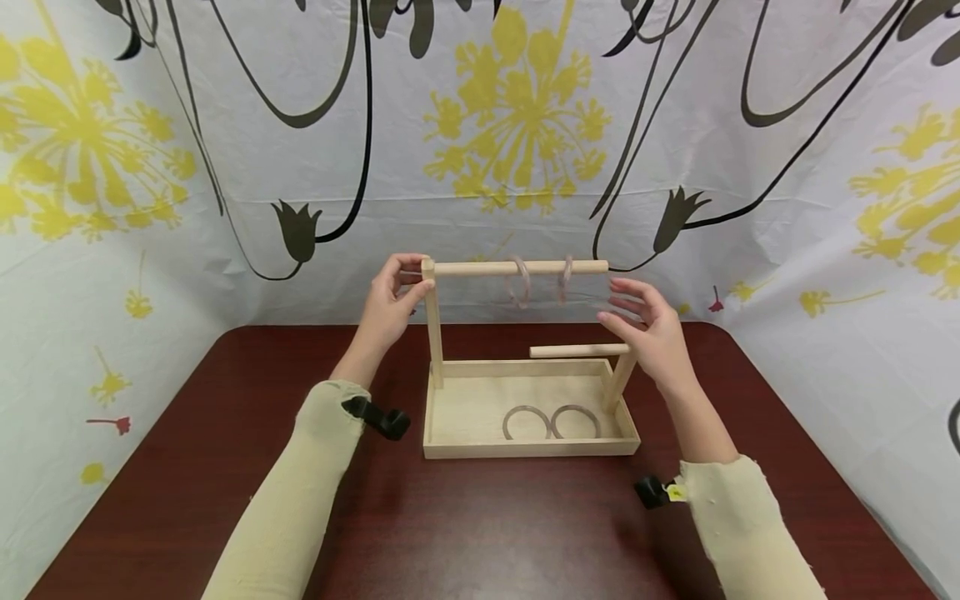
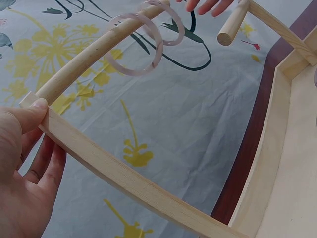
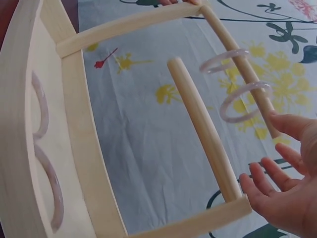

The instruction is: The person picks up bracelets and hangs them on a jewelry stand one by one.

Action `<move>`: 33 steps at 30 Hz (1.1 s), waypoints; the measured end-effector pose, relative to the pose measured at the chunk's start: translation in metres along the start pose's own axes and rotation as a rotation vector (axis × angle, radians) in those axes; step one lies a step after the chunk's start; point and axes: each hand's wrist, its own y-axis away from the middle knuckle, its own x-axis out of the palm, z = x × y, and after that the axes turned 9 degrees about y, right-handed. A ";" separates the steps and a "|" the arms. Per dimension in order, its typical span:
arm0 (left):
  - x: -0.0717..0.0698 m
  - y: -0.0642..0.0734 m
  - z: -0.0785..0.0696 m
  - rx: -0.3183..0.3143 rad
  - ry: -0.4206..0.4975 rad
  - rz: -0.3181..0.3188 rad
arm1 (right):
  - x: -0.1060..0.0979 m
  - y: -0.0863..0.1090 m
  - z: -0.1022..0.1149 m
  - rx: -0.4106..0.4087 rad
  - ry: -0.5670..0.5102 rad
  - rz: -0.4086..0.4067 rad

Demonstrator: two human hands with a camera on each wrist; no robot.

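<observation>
A wooden stand has a shallow tray [image 1: 525, 450], a tall post [image 1: 434, 333] at left and a shorter post [image 1: 619, 379] at right. My left hand [image 1: 386, 304] pinches the top of the tall post between thumb and fingers, where the upper rod [image 1: 472, 268] joins it. Two pale, translucent pinkish bangles hang on that rod; the nearer-to-left-hand bangle [image 2: 133, 73] and the other bangle [image 3: 233, 120] sit toward its free end. My right hand [image 1: 651, 333], fingers spread and holding nothing, hovers beside that free end, above the short post and its lower rod [image 1: 573, 351].
Two more bangles, a left bangle [image 1: 527, 407] and a right bangle [image 1: 576, 407], lie side by side in the tray. The stand is on a dark reddish table [image 1: 480, 525]. A floral-patterned cloth [image 1: 480, 225] hangs behind the table.
</observation>
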 end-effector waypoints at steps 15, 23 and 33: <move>0.000 -0.001 0.000 -0.003 0.018 0.007 | -0.022 0.015 -0.019 -0.025 0.056 0.050; 0.000 -0.002 0.000 -0.004 0.018 0.011 | -0.031 0.023 -0.029 -0.021 0.101 0.084; 0.000 -0.001 0.000 0.000 0.029 0.008 | -0.034 0.029 -0.039 0.010 0.081 0.138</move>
